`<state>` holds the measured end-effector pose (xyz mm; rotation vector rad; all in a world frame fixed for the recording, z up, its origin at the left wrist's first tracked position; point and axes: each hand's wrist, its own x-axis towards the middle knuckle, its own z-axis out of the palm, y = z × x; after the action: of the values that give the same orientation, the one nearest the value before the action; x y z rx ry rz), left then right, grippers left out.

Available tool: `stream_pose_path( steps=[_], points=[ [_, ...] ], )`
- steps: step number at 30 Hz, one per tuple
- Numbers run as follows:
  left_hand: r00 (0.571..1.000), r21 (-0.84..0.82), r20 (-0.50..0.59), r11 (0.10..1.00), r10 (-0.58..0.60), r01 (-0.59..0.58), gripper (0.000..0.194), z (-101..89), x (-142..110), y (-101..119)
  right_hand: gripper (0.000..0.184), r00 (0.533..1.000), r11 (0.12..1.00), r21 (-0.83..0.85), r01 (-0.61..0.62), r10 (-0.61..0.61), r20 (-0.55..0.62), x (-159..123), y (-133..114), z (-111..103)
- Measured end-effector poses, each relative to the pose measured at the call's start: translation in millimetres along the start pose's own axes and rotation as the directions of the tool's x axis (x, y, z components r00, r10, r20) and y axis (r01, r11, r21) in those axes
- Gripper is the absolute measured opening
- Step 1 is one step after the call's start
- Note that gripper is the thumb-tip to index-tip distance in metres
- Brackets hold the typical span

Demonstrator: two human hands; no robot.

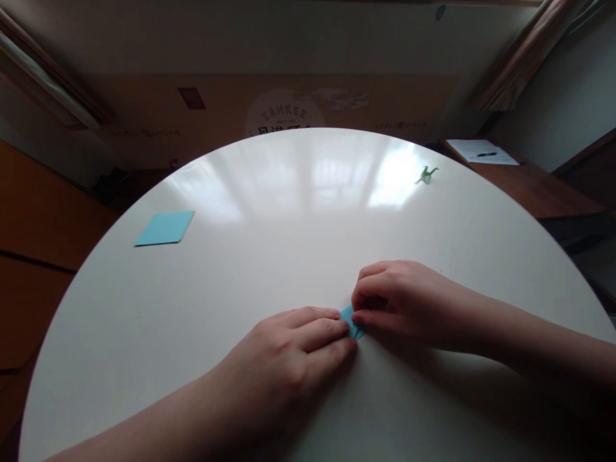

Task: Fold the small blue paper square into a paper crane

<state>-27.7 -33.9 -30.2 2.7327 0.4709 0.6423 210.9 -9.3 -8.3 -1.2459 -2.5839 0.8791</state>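
A small piece of folded blue origami paper [353,321] lies on the white table, mostly covered by my hands. My left hand [293,350] rests over its left part, fingers stretched out and pressing it down. From the right, my right hand [397,301] pinches the paper's edge between curled fingers and thumb. A crease or slit shows on the little of the paper left in sight; its full shape is hidden.
On the round white table [269,256], a stack of blue square paper [165,228] sits at the left and a green origami crane [426,174] at the far right. Beyond the right rim stands a brown side table [553,192] with paper sheets [481,152] and a pen [487,154].
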Motion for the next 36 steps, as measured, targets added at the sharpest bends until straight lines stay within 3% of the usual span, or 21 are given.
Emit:
stream_pose_path(
  steps=[19, 25, 29, 36],
  points=[
    [0.999, 0.013, 0.038, 0.999, -0.035, 0.034, 0.029, -1.2, 4, 2, 0.004, 1.0, 0.997, 0.082, 0.005, -0.002, -0.029, 0, 7, 0],
    [0.998, -0.002, 0.04, 0.999, -0.047, 0.047, 0.027, -0.8, 3, 3, 0.004, 0.985, 0.958, 0.234, 0.164, -0.173, 0.019, -4, 21, -11],
    [0.998, 0.003, 0.047, 0.999, -0.047, 0.047, 0.028, -0.3, 4, 4, 0.012, 0.955, 0.935, 0.221, 0.279, -0.293, 0.036, -8, 24, -11],
    [0.998, 0.01, 0.036, 0.999, -0.048, 0.047, 0.027, -1.2, 4, 4, 0.017, 0.959, 0.955, 0.106, 0.276, -0.281, 0.031, -8, 20, -7]
  ],
)
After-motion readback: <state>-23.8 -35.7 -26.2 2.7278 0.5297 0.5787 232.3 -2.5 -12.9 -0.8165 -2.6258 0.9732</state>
